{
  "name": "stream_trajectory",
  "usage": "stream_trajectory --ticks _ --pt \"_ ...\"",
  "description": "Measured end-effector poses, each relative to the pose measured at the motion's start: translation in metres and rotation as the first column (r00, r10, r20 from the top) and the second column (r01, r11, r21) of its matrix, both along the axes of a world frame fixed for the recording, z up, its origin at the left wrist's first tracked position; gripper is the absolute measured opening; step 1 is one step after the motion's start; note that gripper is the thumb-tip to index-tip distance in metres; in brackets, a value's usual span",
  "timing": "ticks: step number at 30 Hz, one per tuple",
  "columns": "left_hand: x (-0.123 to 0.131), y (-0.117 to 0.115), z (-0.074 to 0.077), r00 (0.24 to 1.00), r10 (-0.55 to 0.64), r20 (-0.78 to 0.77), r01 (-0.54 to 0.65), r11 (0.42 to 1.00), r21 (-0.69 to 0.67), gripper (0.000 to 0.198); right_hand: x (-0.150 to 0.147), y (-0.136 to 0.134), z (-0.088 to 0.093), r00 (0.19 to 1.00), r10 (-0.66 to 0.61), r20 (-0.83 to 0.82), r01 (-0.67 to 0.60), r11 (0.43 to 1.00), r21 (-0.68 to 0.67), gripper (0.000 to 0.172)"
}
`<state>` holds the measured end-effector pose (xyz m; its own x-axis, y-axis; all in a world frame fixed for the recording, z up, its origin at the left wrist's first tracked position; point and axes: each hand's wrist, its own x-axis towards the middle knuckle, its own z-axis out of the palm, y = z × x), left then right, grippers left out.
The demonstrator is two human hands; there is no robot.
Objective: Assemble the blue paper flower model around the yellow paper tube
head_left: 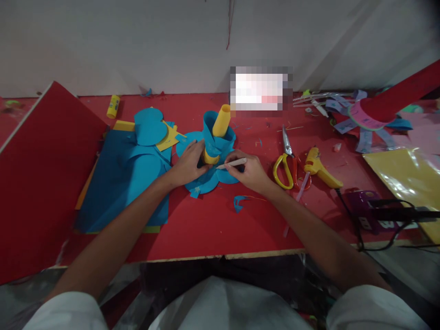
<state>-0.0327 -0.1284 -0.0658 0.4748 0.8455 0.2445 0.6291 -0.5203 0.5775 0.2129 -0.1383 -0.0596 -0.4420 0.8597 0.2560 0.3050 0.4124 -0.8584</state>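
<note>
A blue paper flower point(202, 182) with broad round petals lies on the red table, and curled blue petals stand up around a yellow paper tube point(222, 121) at its centre. My left hand point(189, 164) is closed around the left side of the flower's base, beside a yellow band. My right hand point(248, 171) pinches a pale pencil-like stick point(236, 162), whose tip points left at the blue paper near the base. The ends of some left fingers are hidden behind the flower.
Blue sheets point(110, 183) and cut petals point(150, 127) lie left, beside a leaning red board point(51, 183). Scissors point(283, 172), a yellow glue gun point(321, 168) with its cable and a purple object point(364, 206) lie right. A glue stick point(113, 107) stands at the back.
</note>
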Motion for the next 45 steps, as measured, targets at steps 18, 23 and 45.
stream_trajectory --ticks 18,23,45 --pt "-0.003 0.001 -0.006 1.000 0.000 -0.020 0.001 1.000 0.023 0.059 0.003 -0.002 0.002 1.000 0.018 -0.024 -0.018 1.000 0.003 0.010" --pt "-0.003 0.002 -0.008 1.000 -0.008 0.010 0.007 0.999 0.031 0.062 0.003 -0.003 0.003 0.999 0.047 -0.016 -0.047 0.998 -0.028 0.017" --pt "-0.004 0.003 -0.011 1.000 -0.007 -0.027 0.009 0.999 0.053 0.068 0.002 0.001 -0.005 0.994 0.099 0.053 -0.098 0.995 -0.016 0.028"
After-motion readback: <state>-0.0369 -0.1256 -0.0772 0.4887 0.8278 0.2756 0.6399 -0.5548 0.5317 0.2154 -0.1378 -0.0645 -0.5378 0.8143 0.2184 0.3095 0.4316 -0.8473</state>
